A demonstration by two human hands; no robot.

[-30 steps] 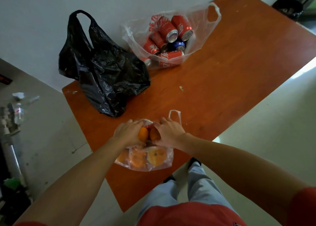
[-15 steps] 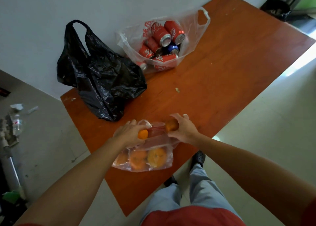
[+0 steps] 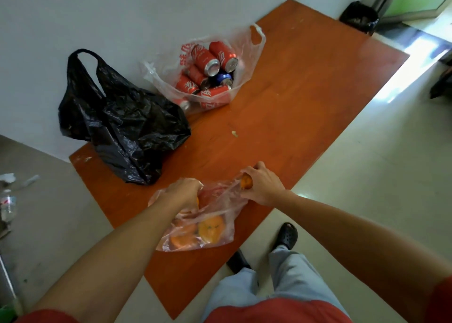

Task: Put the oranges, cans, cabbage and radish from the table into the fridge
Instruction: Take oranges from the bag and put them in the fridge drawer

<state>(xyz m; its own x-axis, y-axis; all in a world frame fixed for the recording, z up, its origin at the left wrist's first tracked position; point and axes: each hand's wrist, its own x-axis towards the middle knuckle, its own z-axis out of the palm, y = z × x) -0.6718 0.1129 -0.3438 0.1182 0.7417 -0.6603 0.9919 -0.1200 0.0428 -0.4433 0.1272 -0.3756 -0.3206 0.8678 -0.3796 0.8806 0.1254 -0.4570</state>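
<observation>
- Right hand [image 3: 263,185]: fingers curled round one orange [image 3: 245,182], just outside mouth of clear bag [image 3: 220,200], plastic touching fruit.
- Left hand [image 3: 182,191]: at bag mouth, fingers curled over second orange [image 3: 197,201], only a sliver showing.
- Remaining oranges [image 3: 210,229]: inside bag, just nearer the body than left hand.
- Cans [image 3: 210,73]: heaped in second clear bag [image 3: 247,51], well beyond both hands.
- Black bag [image 3: 122,127]: beyond left hand, on table [image 3: 293,102].

A reddish wooden table [image 3: 293,107] stands against a white wall [image 3: 122,12] on pale floor [image 3: 381,180], sunlit at right.
</observation>
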